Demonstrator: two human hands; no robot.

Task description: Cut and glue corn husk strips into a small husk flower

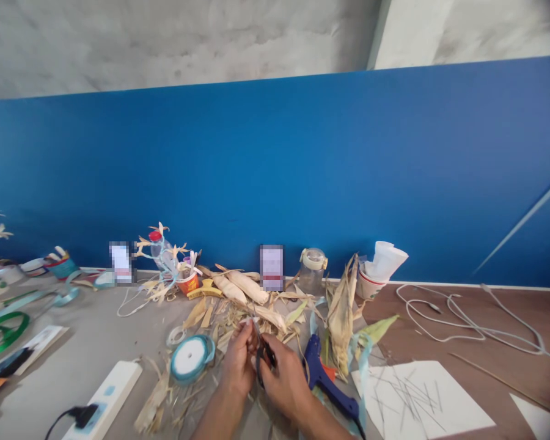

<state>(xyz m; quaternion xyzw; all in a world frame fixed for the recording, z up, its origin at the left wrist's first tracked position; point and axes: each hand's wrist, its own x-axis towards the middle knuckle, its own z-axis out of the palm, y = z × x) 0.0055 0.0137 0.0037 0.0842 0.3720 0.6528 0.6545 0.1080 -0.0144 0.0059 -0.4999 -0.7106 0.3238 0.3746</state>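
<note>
My right hand [285,374] is closed around the dark handles of a pair of scissors [267,353], the blades pointing away from me. Beside it my left hand [239,359] pinches something small and pale by the scissor blades; too little of it shows to name it. Dried corn husks [245,287] and shredded scraps lie just beyond both hands. A roll of blue ribbon [189,359] is left of my left hand. To the right of my right hand lies a blue glue gun [327,379], close to a bundle of husks [342,315].
A white power strip [114,391] is at the front left. Thin sticks lie on white paper [421,397] at the right. Along the blue partition [275,171] stand a phone [272,267], a clear jar [312,274] and a paper cup [370,286]. A white cable [467,327] loops at right.
</note>
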